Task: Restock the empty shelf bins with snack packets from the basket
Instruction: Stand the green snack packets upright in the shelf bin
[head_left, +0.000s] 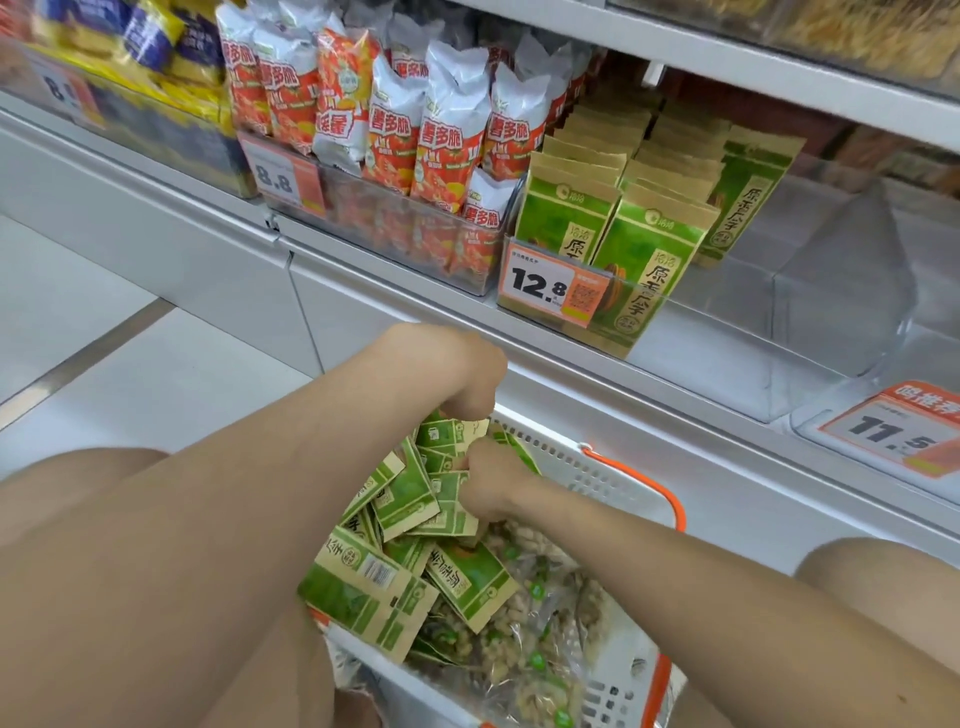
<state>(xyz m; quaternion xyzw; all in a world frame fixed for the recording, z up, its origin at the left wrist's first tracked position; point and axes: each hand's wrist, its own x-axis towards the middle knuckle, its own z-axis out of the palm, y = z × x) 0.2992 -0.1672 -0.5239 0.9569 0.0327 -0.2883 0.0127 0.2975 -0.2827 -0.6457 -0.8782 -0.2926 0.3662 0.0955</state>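
Observation:
A white basket (613, 473) with orange handles sits below the shelf, filled with green snack packets (415, 499) and clear bags of nuts (524, 623). Both hands reach into it. My left hand (467, 379) curls its fingers down onto the top of a green packet (447, 431) at the far side of the pile. My right hand (493, 483) grips green packets just below it. On the shelf above, a clear bin (639, 312) holds upright green packets (639, 260) behind a 12.8 price tag. To its right stands a clear bin (841, 291) with nothing in it.
Red and white snack bags (415, 130) fill the bin left of the green packets, with yellow and blue packs (145, 47) further left. An 11.5 price tag (893, 436) sits at the lower right shelf edge. My knees flank the basket over white floor.

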